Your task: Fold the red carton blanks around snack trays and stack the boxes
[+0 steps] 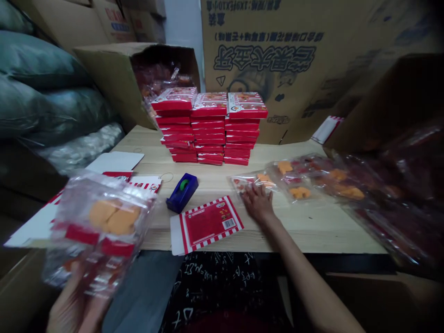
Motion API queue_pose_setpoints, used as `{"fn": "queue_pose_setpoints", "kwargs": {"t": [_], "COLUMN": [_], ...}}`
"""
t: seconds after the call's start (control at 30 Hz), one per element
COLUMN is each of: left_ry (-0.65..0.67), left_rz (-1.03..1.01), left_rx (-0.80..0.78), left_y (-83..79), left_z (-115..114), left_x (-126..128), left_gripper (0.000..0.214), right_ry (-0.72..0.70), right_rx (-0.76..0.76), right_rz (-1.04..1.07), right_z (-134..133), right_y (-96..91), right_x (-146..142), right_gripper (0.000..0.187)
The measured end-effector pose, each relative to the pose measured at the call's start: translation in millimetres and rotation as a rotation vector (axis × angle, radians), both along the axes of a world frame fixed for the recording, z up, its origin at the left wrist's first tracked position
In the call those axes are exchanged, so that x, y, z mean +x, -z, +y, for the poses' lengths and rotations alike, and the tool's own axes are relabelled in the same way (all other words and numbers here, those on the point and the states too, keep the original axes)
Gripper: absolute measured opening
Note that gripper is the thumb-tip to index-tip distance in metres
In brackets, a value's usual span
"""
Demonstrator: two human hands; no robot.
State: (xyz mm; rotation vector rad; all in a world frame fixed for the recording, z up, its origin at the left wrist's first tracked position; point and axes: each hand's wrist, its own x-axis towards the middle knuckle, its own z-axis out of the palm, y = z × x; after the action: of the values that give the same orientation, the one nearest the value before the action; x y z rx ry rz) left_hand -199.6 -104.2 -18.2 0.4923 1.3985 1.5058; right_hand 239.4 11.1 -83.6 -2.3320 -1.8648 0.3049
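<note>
Clear plastic packaging (98, 233) in left fingers (74, 283) contains orange pieces (120, 222).

Left side: bulging grey-green sacks (31, 60) heaped up, surfaces shiny. Below them a crinkled, pale translucent bag (86, 143), contents unclear. Upper left — brown cartons (62, 23), one printed red and blue. Beyond the pale wooden table (305, 226): large cardboard sheet (312, 106), black Chinese lettering upside down. Strip of pale wall (183, 23) between — shadowed.

Clear plastic packaging (113, 217) in left hand (77, 298), right hand (257, 202) on flat packet (255, 177)
</note>
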Motion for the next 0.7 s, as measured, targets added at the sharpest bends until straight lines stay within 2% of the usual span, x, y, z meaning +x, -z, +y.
{"fn": "queue_pose_setpoints", "kwargs": {"t": [0.07,0.13,0.2,0.27,0.33,0.4,0.47,0.6,0.7], "left_ry": [-0.196,-0.294,-0.289,-0.243,-0.205,-0.206,-0.231,-0.235,-0.148], "left_rz": [-0.182,-0.289,-0.282,-0.232,-0.172,-0.094,-0.017,0.027,-0.010], "left_rx": [-0.073,-0.113,-0.111,-0.094,-0.078,-0.083,-0.107,-0.177,-0.205], "left_y": [-12.7,-20.6,-20.4,-13.5,-3.4,6.4,13.7,19.6,20.2], "left_z": [7,11,11,7,3,-3,-8,-19,-25], "left_x": [15,25,29,27,21,15,9,8,21], "left_gripper": [0.029,0.033,0.038,0.038,0.036,0.036,0.040,0.058,0.064], "right_ry": [0.004,-0.090,-0.363,-0.662,-0.818,-0.847,-0.843,-0.824,-0.791], "right_rx": [0.006,0.062,0.128,0.103,0.010,-0.063,-0.077,-0.007,0.039], "right_rz": [0.000,0.009,0.060,0.119,0.151,0.166,0.179,0.174,0.163], "right_z": [12,14,7,-3,-11,-14,-19,-41,-61], "right_y": [-11.6,-23.3,-30.1,-30.2,-24.4,-16.1,-8.4,-0.1,1.0], "right_x": [-2,-13,-33,-58,-80,-93,-95,-75,-58], "right_gripper": [0.055,0.060,0.078,0.104,0.122,0.129,0.132,0.130,0.126]}}
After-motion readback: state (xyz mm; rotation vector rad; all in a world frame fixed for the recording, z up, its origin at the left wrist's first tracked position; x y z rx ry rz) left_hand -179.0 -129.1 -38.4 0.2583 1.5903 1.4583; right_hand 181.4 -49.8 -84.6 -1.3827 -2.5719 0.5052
